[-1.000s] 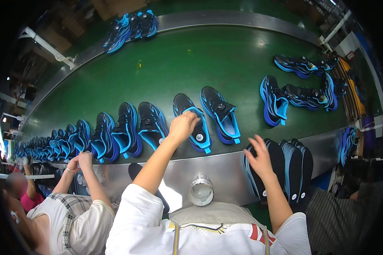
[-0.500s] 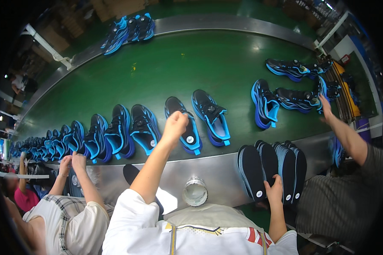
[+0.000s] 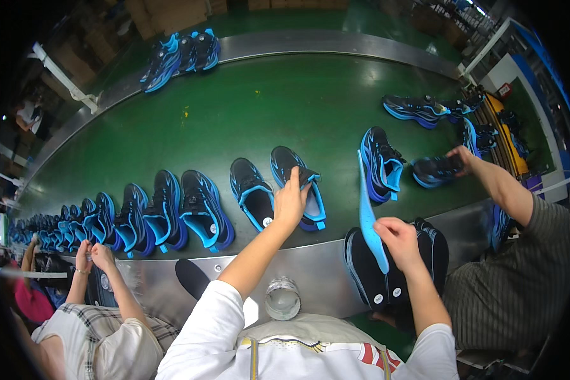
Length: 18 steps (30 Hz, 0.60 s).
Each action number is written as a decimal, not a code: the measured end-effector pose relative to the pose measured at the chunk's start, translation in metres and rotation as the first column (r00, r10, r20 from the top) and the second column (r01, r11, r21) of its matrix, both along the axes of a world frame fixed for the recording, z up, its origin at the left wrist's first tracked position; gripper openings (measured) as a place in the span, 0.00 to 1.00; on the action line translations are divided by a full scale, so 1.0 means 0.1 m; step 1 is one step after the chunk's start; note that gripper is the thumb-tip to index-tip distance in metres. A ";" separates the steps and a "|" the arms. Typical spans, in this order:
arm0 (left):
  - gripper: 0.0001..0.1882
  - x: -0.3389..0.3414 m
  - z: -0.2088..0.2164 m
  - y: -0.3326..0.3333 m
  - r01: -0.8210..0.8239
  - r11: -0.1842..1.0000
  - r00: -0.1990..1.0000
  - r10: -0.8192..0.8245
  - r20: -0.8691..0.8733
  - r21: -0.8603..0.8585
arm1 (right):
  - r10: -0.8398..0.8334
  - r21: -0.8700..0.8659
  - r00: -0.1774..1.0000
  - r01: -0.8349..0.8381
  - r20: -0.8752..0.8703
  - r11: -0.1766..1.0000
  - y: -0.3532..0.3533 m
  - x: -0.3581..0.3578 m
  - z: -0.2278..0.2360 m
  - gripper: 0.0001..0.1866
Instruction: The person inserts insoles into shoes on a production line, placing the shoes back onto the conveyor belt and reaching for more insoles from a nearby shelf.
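My left hand (image 3: 290, 201) grips a black-and-blue sneaker (image 3: 286, 157) at its tongue and opening, the toe facing away from me. Its inside shows pale at the heel. Pinched in my right hand (image 3: 401, 242) is a light blue insole (image 3: 367, 212), held upright on its edge above the insole stacks. Just left of my left hand lies another sneaker (image 3: 239, 174), with a round white label visible inside. Black insoles (image 3: 359, 269) lie stacked on the metal ledge beneath my right hand. A single sneaker (image 3: 375, 149) stands beyond the held insole.
A long row of sneakers (image 3: 164, 196) runs left along the green conveyor belt (image 3: 247, 114). On the metal ledge before me are a clear jar (image 3: 283, 299) and a loose black insole (image 3: 192, 277). Co-workers' hands work on both sides; the right one (image 3: 463, 159) holds a sneaker.
My right hand has lifted an insole off the stack. My left hand has moved right, from one sneaker to its neighbour. The co-worker on the right has taken hold of a sneaker.
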<state>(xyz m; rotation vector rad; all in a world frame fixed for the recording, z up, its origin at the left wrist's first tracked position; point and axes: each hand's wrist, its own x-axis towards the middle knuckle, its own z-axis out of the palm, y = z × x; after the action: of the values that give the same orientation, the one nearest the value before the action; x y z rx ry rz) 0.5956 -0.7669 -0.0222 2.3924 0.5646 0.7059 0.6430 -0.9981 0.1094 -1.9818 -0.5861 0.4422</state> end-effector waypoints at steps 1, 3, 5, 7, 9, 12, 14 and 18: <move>0.25 0.02 0.02 0.06 0.023 1.000 1.000 -0.023 0.001 0.006 | -0.023 -0.012 0.940 0.020 -0.339 1.000 0.14 0.05 0.12 0.10; 0.22 0.08 0.11 0.18 0.021 0.998 0.995 -0.027 -0.101 -0.052 | 0.008 -0.028 0.810 -0.030 -0.586 0.999 0.37 0.21 0.31 0.09; 0.19 0.13 0.18 0.29 0.042 0.993 0.989 -0.057 -0.136 -0.112 | 0.057 -0.083 0.748 -0.148 -0.661 0.985 0.56 0.32 0.28 0.09; 0.19 0.22 0.24 0.40 0.114 0.969 0.957 -0.166 -0.238 -0.218 | 0.089 -0.144 0.733 -0.249 -0.674 0.958 0.71 0.40 -0.01 0.09; 0.22 0.24 0.19 0.51 0.129 0.942 0.944 -0.213 -0.253 -0.311 | 0.142 -0.236 0.810 -0.327 -0.569 0.915 0.88 0.40 -0.26 0.08; 0.24 0.26 0.07 0.57 0.135 0.815 0.891 -0.349 -0.292 -0.564 | 0.469 -0.487 0.883 -0.411 -0.005 0.770 1.08 0.31 -0.60 0.07; 0.25 0.29 0.10 0.54 0.162 0.776 0.877 -0.397 -0.272 -0.610 | 0.523 -0.594 0.809 -0.287 0.270 0.751 1.12 0.24 -0.97 0.09; 0.25 0.24 0.23 0.51 0.168 0.770 0.886 -0.391 -0.248 -0.616 | 0.533 -0.621 0.706 -0.167 0.468 0.766 1.09 0.09 -1.13 0.08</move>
<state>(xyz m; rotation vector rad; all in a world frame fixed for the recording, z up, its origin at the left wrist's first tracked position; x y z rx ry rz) 0.6193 -0.7156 0.0008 1.9496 0.4581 -0.0688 0.6520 -0.8890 -0.0038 -2.5797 -1.4434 0.1700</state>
